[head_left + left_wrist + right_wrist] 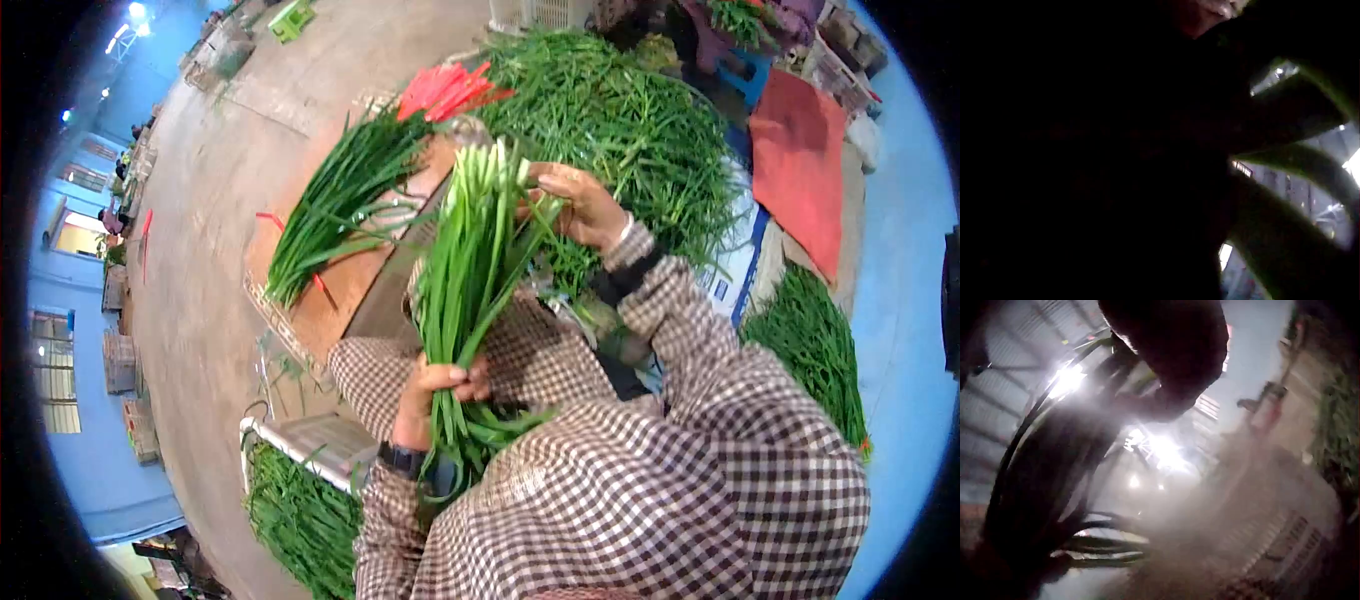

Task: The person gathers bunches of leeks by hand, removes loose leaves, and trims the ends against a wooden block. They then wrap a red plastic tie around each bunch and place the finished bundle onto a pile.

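The left hand [440, 392] curls round the leafy lower part of a green bunch [465, 260], held upright above the checked clothing [600, 470]. At its pale ends, the right hand [582, 205] seems to pinch a stalk, though the wrist views are dark. Beyond, another green bundle [350, 200] lies on a bench [358, 280], near red strips [445, 93] and a loose green heap [610, 130].

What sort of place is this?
Probably a produce packing shed or warehouse: a big heap of loose green stalks, a tied-looking bundle on a board, and stacked crates along a blue wall.
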`<state>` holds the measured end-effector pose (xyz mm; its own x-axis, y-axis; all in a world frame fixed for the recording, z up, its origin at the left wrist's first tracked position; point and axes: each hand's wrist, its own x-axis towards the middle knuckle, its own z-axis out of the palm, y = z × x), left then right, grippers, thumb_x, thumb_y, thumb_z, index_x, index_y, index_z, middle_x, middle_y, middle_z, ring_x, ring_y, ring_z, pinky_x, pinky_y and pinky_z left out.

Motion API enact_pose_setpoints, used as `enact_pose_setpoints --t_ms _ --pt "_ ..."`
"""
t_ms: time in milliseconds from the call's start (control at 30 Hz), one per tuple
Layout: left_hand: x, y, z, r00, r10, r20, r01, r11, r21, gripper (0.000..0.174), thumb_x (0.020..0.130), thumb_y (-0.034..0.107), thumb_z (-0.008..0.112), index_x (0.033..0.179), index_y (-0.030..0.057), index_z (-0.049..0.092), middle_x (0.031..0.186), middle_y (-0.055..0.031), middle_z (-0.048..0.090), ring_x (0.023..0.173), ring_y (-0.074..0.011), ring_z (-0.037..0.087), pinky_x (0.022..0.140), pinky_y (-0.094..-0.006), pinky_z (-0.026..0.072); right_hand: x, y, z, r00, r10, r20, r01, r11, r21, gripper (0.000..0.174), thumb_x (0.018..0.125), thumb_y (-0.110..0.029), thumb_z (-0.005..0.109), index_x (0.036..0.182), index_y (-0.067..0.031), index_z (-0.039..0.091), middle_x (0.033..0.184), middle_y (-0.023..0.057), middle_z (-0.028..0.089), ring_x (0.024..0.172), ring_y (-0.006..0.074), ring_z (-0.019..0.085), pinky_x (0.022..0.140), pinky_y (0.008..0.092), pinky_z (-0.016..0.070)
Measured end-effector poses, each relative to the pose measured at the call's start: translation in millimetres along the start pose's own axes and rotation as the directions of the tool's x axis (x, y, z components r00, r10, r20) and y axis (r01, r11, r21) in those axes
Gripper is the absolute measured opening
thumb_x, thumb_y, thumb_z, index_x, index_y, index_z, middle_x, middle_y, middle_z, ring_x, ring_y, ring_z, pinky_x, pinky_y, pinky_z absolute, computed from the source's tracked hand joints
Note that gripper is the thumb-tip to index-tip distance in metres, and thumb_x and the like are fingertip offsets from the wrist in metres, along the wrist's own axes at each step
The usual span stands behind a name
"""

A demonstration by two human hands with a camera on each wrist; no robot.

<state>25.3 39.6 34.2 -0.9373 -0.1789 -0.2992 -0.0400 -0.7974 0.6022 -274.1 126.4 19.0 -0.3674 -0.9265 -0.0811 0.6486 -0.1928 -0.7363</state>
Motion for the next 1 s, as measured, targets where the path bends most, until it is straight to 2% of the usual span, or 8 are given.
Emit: enact_pose_setpoints --t_ms 67,133,200,300,333,767,900,1000 --pt "3.7 -0.6 -21.1 0.993 -0.027 0.116 0.033 0.998 -0.048 0.037 0.078 0.013 0.058 0.11 -0.0028 0.046 0.076 -0.0031 0.05 0.054 -0.0066 0.041 0.059 -0.0268 0.0376 -3.0 4.5 -6.8 0.99 0.109 -0.09 -0.123 0.977 -0.173 0.027 0.087 -0.012 0.057 0.11 0.0005 0.05 0.091 0.0124 0.063 0.066 0.0109 0.061 0.049 0.0204 0.0525" --pt "-12.0 1.5 13.8 0.991 0.024 -0.128 -0.036 0.996 -0.086 0.029 0.08 0.013 0.055 0.103 -0.0025 0.048 0.071 0.0 0.048 0.054 -0.0056 0.04 0.058 -0.0244 0.0362 -8.9 8.5 -2.9 0.988 0.093 -0.123 -0.097 0.995 -0.022 0.025 0.087 -0.015 0.058 0.107 -0.0007 0.052 0.085 0.0123 0.064 0.053 0.0084 0.056 0.043 0.0187 0.0472" --pt "-3.3 -3.0 -27.5 0.979 -0.145 0.146 0.164 0.978 -0.127 0.023 0.079 0.018 0.057 0.089 0.0003 0.048 0.06 0.0036 0.042 0.053 -0.0048 0.037 0.055 -0.0223 0.0322 -6.3 12.3 -10.4 0.989 0.132 -0.065 -0.139 0.984 -0.11 0.028 0.088 -0.02 0.058 0.107 -0.0014 0.052 0.084 0.0123 0.064 0.048 0.0069 0.05 0.04 0.0176 0.0419" --pt "-15.2 -10.3 -21.6 0.967 -0.218 0.129 0.24 0.952 -0.19 0.025 0.077 0.023 0.058 0.08 0.0021 0.045 0.057 0.0051 0.039 0.051 -0.0043 0.034 0.052 -0.0209 0.0279 -13.6 15.0 -7.4 0.986 0.157 -0.052 -0.163 0.978 -0.128 0.033 0.086 -0.022 0.06 0.11 -0.0012 0.055 0.081 0.0049 0.061 0.052 0.0047 0.046 0.041 0.0158 0.0396" --pt "-16.1 -10.5 -17.8 0.977 -0.201 0.074 0.211 0.96 -0.183 0.025 0.077 0.023 0.058 0.08 0.002 0.045 0.057 0.0052 0.039 0.051 -0.0042 0.033 0.053 -0.0207 0.0277 -9.2 18.3 -16.7 0.976 0.216 0.022 -0.215 0.976 -0.038 0.033 0.086 -0.015 0.059 0.114 0.0011 0.053 0.082 0.0036 0.059 0.065 0.0043 0.055 0.043 0.0136 0.0448" --pt "-17.3 -28.3 -41.3 0.987 -0.125 0.104 0.157 0.9 -0.408 0.029 0.083 0.027 0.057 0.087 0.0019 0.045 0.057 0.0062 0.043 0.049 -0.0039 0.038 0.057 -0.0195 0.0325 -14.0 25.5 -29.4 0.988 0.146 0.046 -0.137 0.977 -0.164 0.023 0.079 -0.013 0.067 0.098 -0.0023 0.059 0.081 0.0015 0.061 0.07 0.008 0.059 0.06 0.0206 0.0479" --pt "-22.4 -25.7 -37.6 0.988 -0.152 0.008 0.145 0.924 -0.354 0.029 0.082 0.028 0.057 0.086 0.0015 0.045 0.056 0.0066 0.042 0.048 -0.0035 0.035 0.055 -0.0195 0.0315 -10.1 16.9 -36.8 0.971 0.192 0.144 -0.138 0.938 -0.318 0.019 0.078 -0.014 0.068 0.092 -0.0016 0.061 0.081 0.003 0.062 0.07 0.0098 0.058 0.065 0.0235 0.0485" --pt "-24.7 -25.2 -33.8 0.986 -0.15 -0.076 0.121 0.945 -0.303 0.031 0.082 0.029 0.057 0.086 0.0011 0.045 0.056 0.0066 0.041 0.047 -0.0034 0.035 0.054 -0.0194 0.0307 -5.9 3.5 -30.7 0.962 0.179 0.205 0.019 0.707 -0.707 0.018 0.079 -0.018 0.067 0.087 -0.0015 0.064 0.08 0.0017 0.063 0.071 0.0093 0.058 0.067 0.0249 0.0466"
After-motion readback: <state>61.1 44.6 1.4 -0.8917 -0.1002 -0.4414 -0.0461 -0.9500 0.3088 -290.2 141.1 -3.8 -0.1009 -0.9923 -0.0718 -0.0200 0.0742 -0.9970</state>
